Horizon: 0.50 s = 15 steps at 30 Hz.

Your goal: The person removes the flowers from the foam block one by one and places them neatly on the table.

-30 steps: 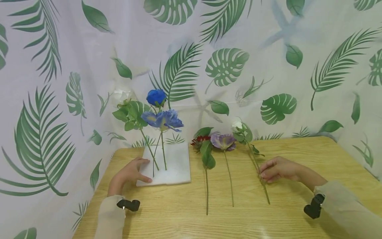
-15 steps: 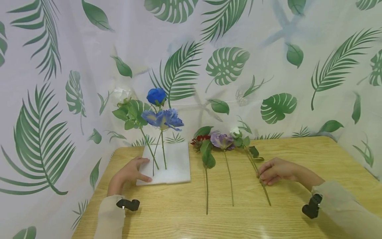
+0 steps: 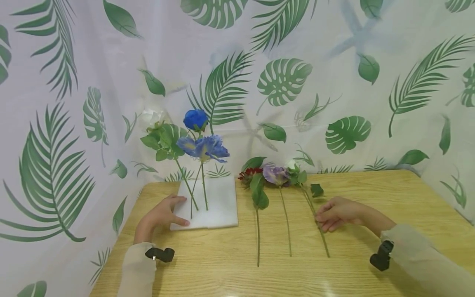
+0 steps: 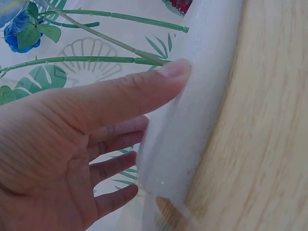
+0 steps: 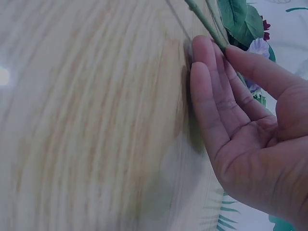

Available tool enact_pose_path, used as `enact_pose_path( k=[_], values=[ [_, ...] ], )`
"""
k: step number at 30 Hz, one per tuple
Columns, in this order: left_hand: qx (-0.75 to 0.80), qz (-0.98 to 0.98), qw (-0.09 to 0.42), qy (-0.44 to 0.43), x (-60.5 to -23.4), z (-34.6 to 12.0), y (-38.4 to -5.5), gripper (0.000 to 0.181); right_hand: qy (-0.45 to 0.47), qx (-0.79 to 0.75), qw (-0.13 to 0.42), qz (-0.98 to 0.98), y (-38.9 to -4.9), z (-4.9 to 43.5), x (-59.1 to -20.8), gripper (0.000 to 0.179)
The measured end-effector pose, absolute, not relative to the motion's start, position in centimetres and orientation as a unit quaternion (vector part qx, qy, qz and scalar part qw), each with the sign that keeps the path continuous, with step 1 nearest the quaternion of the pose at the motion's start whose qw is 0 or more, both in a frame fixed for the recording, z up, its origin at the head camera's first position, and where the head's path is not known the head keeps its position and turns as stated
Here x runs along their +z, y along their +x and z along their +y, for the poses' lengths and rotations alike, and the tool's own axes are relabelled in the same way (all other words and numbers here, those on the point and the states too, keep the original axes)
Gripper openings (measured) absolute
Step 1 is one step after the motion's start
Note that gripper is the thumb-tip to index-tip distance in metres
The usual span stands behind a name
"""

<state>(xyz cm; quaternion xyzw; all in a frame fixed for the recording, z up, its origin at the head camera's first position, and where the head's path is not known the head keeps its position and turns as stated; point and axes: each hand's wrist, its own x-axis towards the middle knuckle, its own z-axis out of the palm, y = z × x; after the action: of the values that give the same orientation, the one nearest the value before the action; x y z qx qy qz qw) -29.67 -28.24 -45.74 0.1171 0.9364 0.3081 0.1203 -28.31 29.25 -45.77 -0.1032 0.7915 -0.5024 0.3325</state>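
Note:
My left hand (image 3: 163,214) rests at the left edge of a white foam block (image 3: 222,202), thumb and fingers spread; in the left wrist view the straight thumb (image 4: 139,94) lies on the foam. Three artificial flowers stand in the block: a white rose (image 3: 152,118) with green leaves, a dark blue rose (image 3: 195,119) and a wide blue-purple flower (image 3: 203,148). My right hand (image 3: 339,212) pinches the stem of another white rose (image 3: 292,166) between thumb and fingers, low over the table. The right wrist view shows the green stem (image 5: 204,20) at the fingertips.
Left of the held rose lie a purple flower (image 3: 276,175) and a dark red flower (image 3: 250,174) with large leaves, stems toward me. The wooden table (image 3: 208,264) ends at a white leaf-printed curtain (image 3: 230,37) behind and at the sides.
My right hand has shifted slightly left with the white rose. The rose's head has come down and left, close to the purple flower. My left hand stays on the foam.

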Motion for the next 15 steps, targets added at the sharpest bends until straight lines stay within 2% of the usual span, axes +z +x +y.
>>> enact_pose_path(
  k=[15],
  values=[
    [0.311, 0.936, 0.120, 0.117, -45.64, -28.18, -29.56, 0.091, -0.090, -0.491, 0.342, 0.796, -28.22, 28.33, -45.53, 0.025]
  ],
)
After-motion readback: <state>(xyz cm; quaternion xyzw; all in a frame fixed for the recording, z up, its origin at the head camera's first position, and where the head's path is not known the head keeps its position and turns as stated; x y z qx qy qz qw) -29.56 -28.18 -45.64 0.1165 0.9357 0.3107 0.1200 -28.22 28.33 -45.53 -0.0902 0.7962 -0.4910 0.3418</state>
